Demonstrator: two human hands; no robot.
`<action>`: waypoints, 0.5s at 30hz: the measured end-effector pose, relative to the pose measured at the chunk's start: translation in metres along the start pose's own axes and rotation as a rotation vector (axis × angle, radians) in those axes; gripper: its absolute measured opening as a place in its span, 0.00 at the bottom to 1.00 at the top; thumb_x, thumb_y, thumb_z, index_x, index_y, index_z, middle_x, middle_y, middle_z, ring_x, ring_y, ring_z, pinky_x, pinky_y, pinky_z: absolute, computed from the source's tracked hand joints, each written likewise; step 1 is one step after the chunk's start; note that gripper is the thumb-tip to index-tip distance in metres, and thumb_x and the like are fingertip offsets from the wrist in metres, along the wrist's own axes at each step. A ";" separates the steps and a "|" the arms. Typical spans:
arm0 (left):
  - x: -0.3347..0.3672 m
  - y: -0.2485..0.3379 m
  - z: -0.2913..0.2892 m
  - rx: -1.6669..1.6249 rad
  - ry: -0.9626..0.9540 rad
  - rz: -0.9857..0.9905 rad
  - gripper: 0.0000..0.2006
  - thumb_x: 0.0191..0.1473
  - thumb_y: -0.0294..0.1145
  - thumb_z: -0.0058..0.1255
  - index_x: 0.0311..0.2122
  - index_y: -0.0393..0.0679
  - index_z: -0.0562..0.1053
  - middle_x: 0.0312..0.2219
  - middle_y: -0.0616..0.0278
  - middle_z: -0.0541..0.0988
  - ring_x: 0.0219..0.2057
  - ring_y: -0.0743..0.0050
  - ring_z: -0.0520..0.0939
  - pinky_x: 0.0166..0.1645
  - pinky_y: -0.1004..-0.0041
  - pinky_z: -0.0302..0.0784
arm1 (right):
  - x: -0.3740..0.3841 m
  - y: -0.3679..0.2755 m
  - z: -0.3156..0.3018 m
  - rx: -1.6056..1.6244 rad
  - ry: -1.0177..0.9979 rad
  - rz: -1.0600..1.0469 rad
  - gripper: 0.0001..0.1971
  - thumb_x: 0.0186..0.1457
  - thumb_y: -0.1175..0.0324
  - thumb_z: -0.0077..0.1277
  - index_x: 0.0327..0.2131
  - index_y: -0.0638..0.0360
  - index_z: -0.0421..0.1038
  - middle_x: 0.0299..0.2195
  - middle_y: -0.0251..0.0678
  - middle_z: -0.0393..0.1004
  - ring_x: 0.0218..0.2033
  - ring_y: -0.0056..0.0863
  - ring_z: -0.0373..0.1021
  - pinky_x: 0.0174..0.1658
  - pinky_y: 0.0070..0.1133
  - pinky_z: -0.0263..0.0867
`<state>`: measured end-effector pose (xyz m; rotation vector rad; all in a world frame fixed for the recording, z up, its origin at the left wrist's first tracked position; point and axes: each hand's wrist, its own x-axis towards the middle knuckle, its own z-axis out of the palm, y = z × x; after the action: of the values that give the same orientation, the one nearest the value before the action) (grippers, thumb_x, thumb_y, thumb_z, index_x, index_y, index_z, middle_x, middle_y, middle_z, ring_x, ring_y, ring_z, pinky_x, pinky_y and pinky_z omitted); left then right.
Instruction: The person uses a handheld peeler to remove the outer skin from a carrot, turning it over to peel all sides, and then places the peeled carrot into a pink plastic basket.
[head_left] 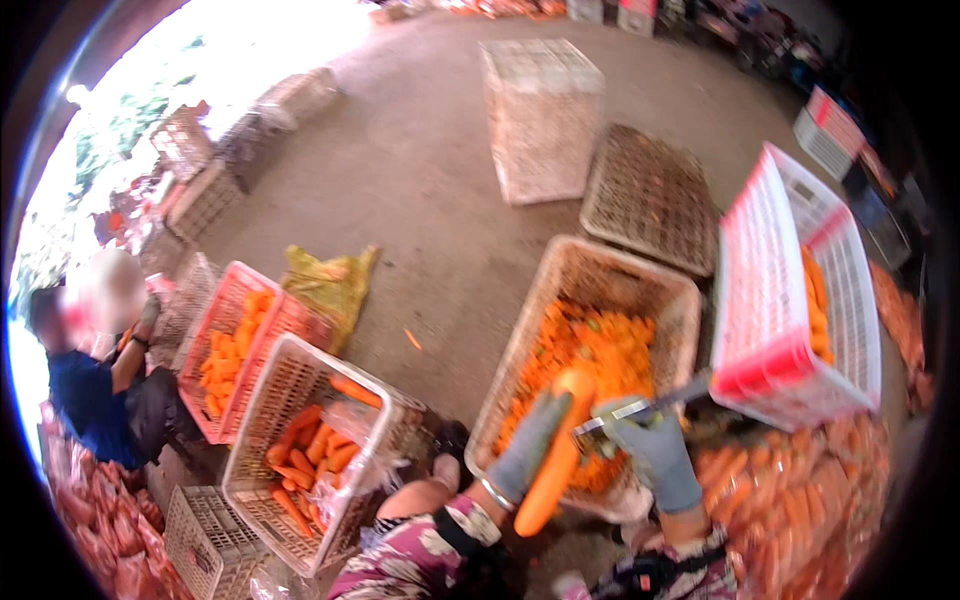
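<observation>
I hold both forearms (688,528) forward, left grip (530,445) closed and slanting inward, right grip (655,455) curled near it, both gloved.

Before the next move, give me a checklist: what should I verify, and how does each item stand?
1. Left hand in grey glove grips long orange carrot: ok.
2. Right hand in grey glove holds narrow silvery metal tool: ok.
3. Tool touching carrot: cannot tell; they overlap in view.
4. Pale pinkish rectangular plastic crate, with small orange pieces inside, below both hands: ok.
5. Whole carrot within crate's outline: not ok; its near end projects past the rim in view.
</observation>
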<state>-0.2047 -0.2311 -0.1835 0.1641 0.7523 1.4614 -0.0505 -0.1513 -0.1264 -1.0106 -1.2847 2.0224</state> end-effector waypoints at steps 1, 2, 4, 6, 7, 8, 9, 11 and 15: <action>-0.002 0.000 -0.006 -0.052 -0.028 -0.031 0.29 0.63 0.52 0.44 0.61 0.41 0.62 0.51 0.59 0.75 0.42 0.73 0.79 0.45 0.73 0.77 | 0.003 0.006 -0.001 0.021 -0.032 -0.003 0.09 0.56 0.75 0.57 0.39 0.68 0.76 0.30 0.37 0.79 0.25 0.21 0.74 0.28 0.17 0.70; -0.005 0.001 -0.009 -0.049 -0.012 -0.059 0.30 0.63 0.55 0.43 0.60 0.41 0.64 0.48 0.59 0.76 0.40 0.73 0.79 0.44 0.73 0.77 | 0.004 0.009 -0.002 0.043 -0.063 -0.008 0.09 0.56 0.75 0.57 0.40 0.68 0.76 0.30 0.37 0.79 0.25 0.20 0.74 0.29 0.17 0.70; -0.011 0.007 0.001 0.034 0.084 -0.092 0.32 0.61 0.60 0.43 0.57 0.42 0.67 0.39 0.61 0.79 0.32 0.76 0.79 0.35 0.77 0.77 | 0.002 0.004 -0.003 -0.017 -0.041 -0.012 0.09 0.57 0.73 0.57 0.39 0.68 0.77 0.30 0.36 0.79 0.25 0.19 0.73 0.29 0.17 0.70; -0.016 0.017 0.018 0.113 0.193 -0.098 0.31 0.58 0.63 0.45 0.52 0.43 0.72 0.32 0.63 0.80 0.25 0.76 0.79 0.28 0.78 0.79 | 0.000 0.001 -0.008 -0.003 0.024 -0.080 0.09 0.57 0.72 0.57 0.39 0.68 0.77 0.30 0.35 0.79 0.25 0.18 0.73 0.29 0.17 0.70; -0.019 0.019 0.017 0.153 0.170 -0.090 0.32 0.58 0.64 0.45 0.53 0.44 0.70 0.34 0.63 0.79 0.28 0.76 0.79 0.31 0.77 0.80 | -0.001 -0.005 -0.005 0.029 0.078 -0.077 0.11 0.54 0.68 0.62 0.36 0.67 0.77 0.29 0.35 0.79 0.23 0.18 0.73 0.27 0.16 0.69; -0.020 0.018 0.016 0.189 0.149 -0.081 0.33 0.58 0.65 0.45 0.55 0.45 0.68 0.37 0.63 0.78 0.31 0.76 0.79 0.33 0.75 0.81 | -0.006 -0.008 -0.006 0.003 0.049 -0.059 0.11 0.55 0.69 0.61 0.37 0.67 0.77 0.29 0.35 0.79 0.23 0.18 0.72 0.28 0.16 0.69; -0.018 0.019 0.016 0.173 0.137 -0.080 0.34 0.57 0.66 0.45 0.54 0.45 0.69 0.36 0.62 0.78 0.30 0.75 0.79 0.32 0.75 0.80 | -0.009 -0.010 -0.007 -0.018 0.010 -0.044 0.11 0.56 0.69 0.60 0.38 0.66 0.77 0.29 0.34 0.79 0.24 0.17 0.72 0.28 0.16 0.69; -0.017 0.018 0.008 0.085 0.114 -0.123 0.33 0.56 0.66 0.46 0.53 0.45 0.69 0.36 0.62 0.78 0.30 0.75 0.79 0.32 0.74 0.79 | -0.021 -0.017 0.002 -0.081 -0.096 -0.001 0.11 0.56 0.68 0.59 0.39 0.64 0.78 0.29 0.32 0.79 0.24 0.16 0.71 0.29 0.16 0.69; -0.018 0.017 0.006 -0.018 0.176 -0.173 0.33 0.56 0.63 0.49 0.51 0.42 0.70 0.37 0.60 0.78 0.34 0.70 0.80 0.34 0.72 0.79 | -0.044 -0.011 0.031 -0.113 -0.415 0.020 0.09 0.54 0.70 0.61 0.36 0.64 0.78 0.27 0.31 0.77 0.24 0.15 0.72 0.28 0.14 0.67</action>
<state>-0.2144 -0.2431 -0.1638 -0.0432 0.8734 1.3283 -0.0500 -0.1968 -0.0947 -0.6704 -1.6177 2.2756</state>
